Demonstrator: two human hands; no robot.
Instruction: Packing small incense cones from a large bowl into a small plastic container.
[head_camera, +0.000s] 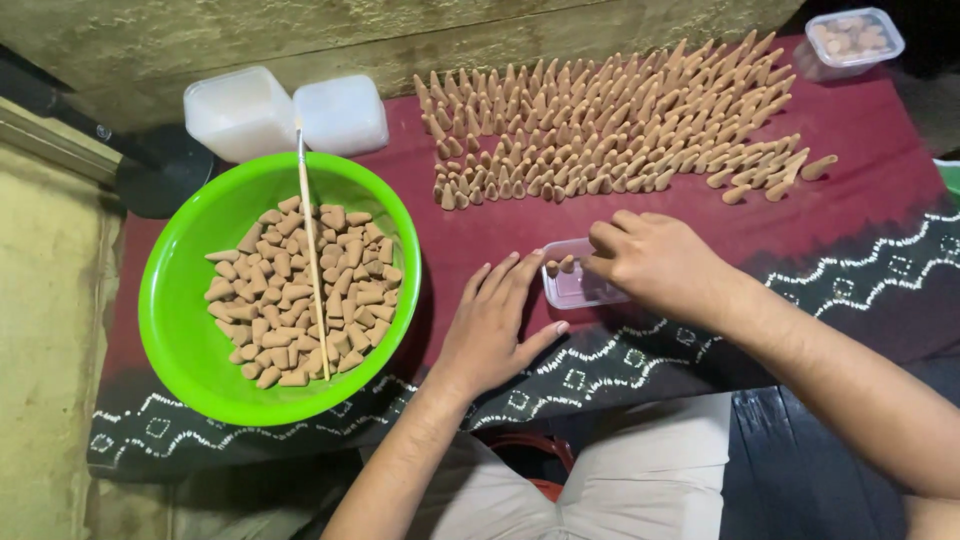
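Brown incense cones (560, 264) go into small clear plastic box (578, 287): right hand (655, 262) pinches one, left hand (495, 325) rests open beside; next needs upright placing.

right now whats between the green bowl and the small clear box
The left hand lies flat on the dark red cloth between green bowl and clear box, head view.

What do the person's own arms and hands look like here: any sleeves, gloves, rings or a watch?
Both arms are bare to the frame edge, with no sleeves in view. The left hand and right hand wear no gloves, and no ring, watch or bracelet shows on the fingers or wrists. The nails look short and unpainted. Light-coloured clothing covers the lap below.
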